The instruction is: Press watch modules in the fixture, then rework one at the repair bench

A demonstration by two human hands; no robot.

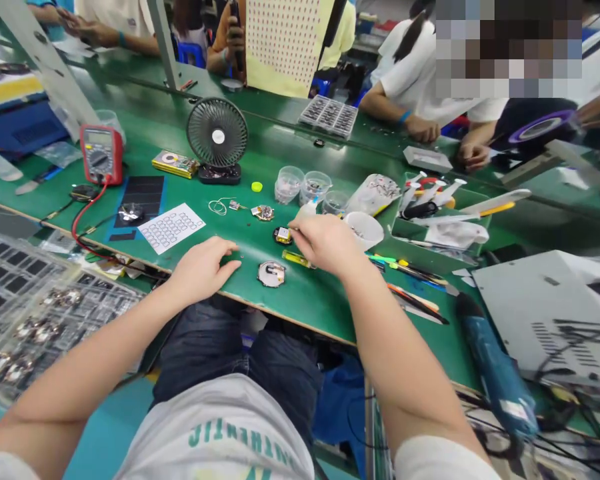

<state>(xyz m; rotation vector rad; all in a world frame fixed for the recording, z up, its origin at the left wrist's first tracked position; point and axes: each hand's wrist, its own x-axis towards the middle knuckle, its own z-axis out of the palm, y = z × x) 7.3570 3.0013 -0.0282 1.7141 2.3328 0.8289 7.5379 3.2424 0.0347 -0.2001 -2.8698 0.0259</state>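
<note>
My left hand rests at the table's front edge, thumb and fingers apart, holding nothing. A tiny dark piece lies just past its fingertips. My right hand is closed, its fingertips pinched at the edge of a small round black module with a silver and yellow centre. Whatever sits between those fingertips is too small to make out. Behind the knuckles shows a white bottle with a blue tip; whether the hand touches it is hidden. Between my hands lies a round circuit assembly. A yellow tool lies under my right wrist.
A black fan, red multimeter and white label sheet stand or lie to the left. Clear cups, a green tool bin and a grey box are rightward. Co-workers sit across the bench.
</note>
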